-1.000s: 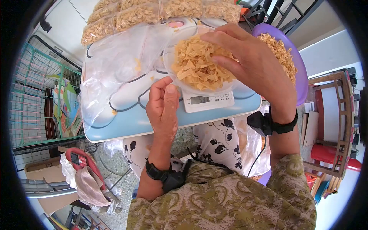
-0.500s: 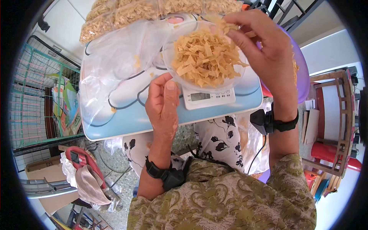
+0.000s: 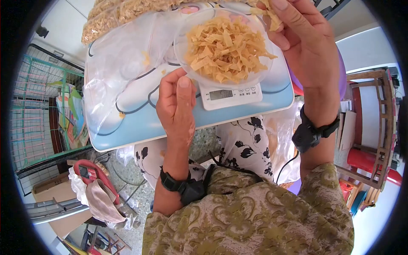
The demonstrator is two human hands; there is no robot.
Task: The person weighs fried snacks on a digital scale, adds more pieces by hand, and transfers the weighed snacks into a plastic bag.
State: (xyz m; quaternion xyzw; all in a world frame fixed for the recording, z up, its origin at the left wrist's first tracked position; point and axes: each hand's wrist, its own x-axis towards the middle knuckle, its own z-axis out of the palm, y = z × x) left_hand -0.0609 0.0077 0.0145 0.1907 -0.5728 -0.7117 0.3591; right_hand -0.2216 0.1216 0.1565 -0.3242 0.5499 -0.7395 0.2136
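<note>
A clear round bowl heaped with thin, crinkled yellow strips rests on a white digital scale. My right hand, raised at the bowl's upper right, pinches a small bunch of the same yellow strips between thumb and fingers. On the other side, my left hand is at the bowl's lower left edge, fingers curled and thumb up, with nothing visible in it. The scale's display is too blurred to read. Under it is a low table with a blue and white patterned top.
Clear plastic bags lie flat on the table's left, with a few stray strips. Filled bags line the far edge. A purple basin stands at the right, partly behind my arm. A wire cage stands at the left.
My right hand has lifted up and right, away from the heap, with strips in its fingers. My left hand stays beside the bowl. The whole view has shifted slightly.
</note>
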